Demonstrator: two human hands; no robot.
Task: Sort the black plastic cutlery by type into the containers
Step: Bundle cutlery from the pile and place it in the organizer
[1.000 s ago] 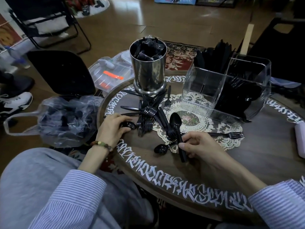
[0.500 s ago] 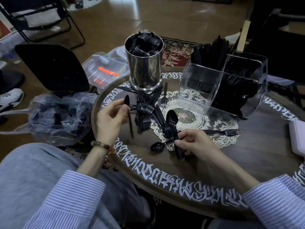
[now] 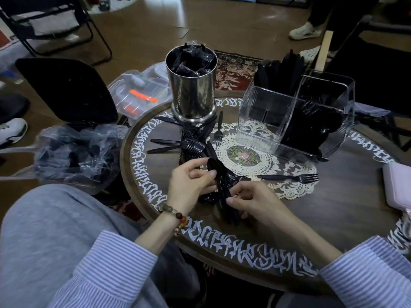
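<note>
Left hand: the left hand [image 3: 190, 182] is raised just above the worktop [image 3: 333, 210], its grip pinching the bowl end of a bunch of black spoons [image 3: 219, 177] between thumb and fingers.
Right hand: the right hand [image 3: 255, 202] has its grip curled round the handles of the same spoons, thumb on top.
Loose cutlery: a pile of black forks [image 3: 193, 145] lies on the worktop just in front of the metal canister [image 3: 192, 92]; one single fork [image 3: 289, 177] lies apart on the lace doily [image 3: 262, 165].
Containers: the metal canister holds wrapped black items; the clear divided organiser [image 3: 295, 121] stands to its right with black cutlery in the rear and right-hand compartments.
Beside the worktop: a clear plastic bag [image 3: 75, 154] with dark items lies to the left.
</note>
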